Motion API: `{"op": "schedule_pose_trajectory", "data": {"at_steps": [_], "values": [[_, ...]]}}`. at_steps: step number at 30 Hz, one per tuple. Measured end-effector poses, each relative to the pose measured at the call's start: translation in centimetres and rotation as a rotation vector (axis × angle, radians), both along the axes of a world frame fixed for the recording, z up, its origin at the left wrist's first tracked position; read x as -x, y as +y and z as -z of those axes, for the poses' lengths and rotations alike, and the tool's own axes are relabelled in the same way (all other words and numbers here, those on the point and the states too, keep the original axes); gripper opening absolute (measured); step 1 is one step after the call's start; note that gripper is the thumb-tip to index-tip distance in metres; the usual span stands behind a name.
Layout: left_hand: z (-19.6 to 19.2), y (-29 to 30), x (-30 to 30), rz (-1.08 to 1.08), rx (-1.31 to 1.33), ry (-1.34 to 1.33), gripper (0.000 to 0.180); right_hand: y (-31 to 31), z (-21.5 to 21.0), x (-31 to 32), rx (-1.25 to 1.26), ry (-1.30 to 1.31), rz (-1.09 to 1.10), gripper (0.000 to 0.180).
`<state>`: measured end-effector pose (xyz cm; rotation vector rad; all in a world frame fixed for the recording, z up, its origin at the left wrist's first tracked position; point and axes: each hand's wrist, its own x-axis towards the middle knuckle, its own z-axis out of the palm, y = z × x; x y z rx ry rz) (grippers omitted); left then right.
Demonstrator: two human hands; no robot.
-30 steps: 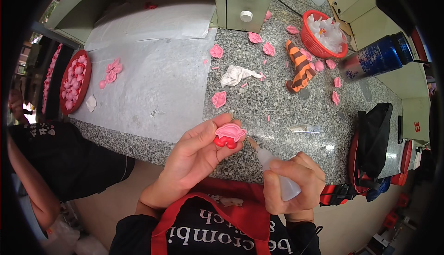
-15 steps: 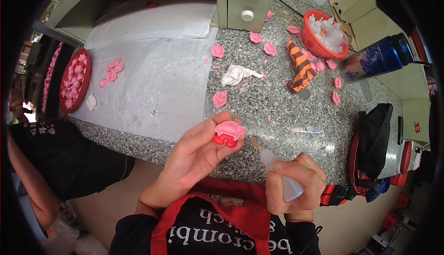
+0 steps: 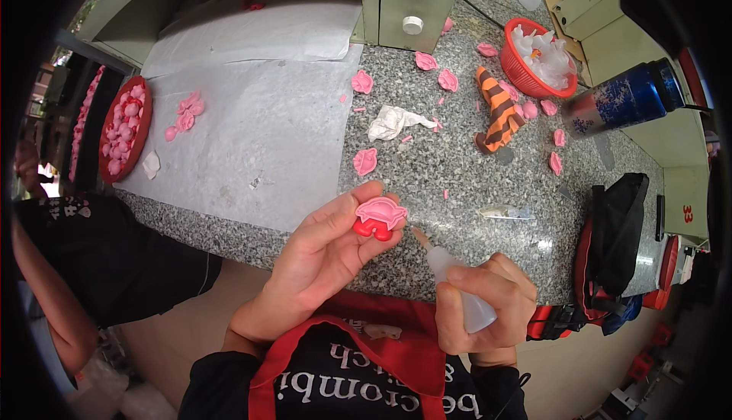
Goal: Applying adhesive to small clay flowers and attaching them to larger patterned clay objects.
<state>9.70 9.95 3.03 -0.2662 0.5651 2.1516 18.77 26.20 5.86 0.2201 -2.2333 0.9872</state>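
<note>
A pink and red piece is pinched by the left hand over the table; a translucent bottle is gripped in the right hand, its nozzle near the piece

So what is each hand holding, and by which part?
The left hand pinches the pink-and-red piece at its edge; contact behind it is hidden. The right hand grips the bottle around its body.
</note>
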Motion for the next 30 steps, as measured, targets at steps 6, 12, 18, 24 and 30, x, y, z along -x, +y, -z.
{"op": "schedule_pose_trajectory", "data": {"at_steps": [6, 12, 18, 24, 30], "values": [[-0.08, 0.08, 0.01, 0.002, 0.004, 0.038, 0.035, -0.08, 0.02, -0.01, -0.017, -0.006, -0.007, 0.028], [0.03, 0.06, 0.03, 0.004, 0.014, 0.044, 0.036, -0.23, -0.02, 0.06, -0.021, -0.011, -0.022, 0.026], [-0.04, 0.11, 0.05, -0.005, 0.018, 0.039, 0.036, -0.30, -0.20, -0.10, -0.022, -0.053, -0.030, 0.027], [0.06, 0.04, 0.09, 0.003, 0.017, 0.034, 0.037, -0.43, -0.25, -0.09, -0.023, -0.043, -0.043, 0.027], [-0.14, 0.09, 0.07, 0.005, 0.042, 0.040, 0.038, -0.40, -0.52, -0.29, 0.001, -0.034, -0.043, 0.027]]}}
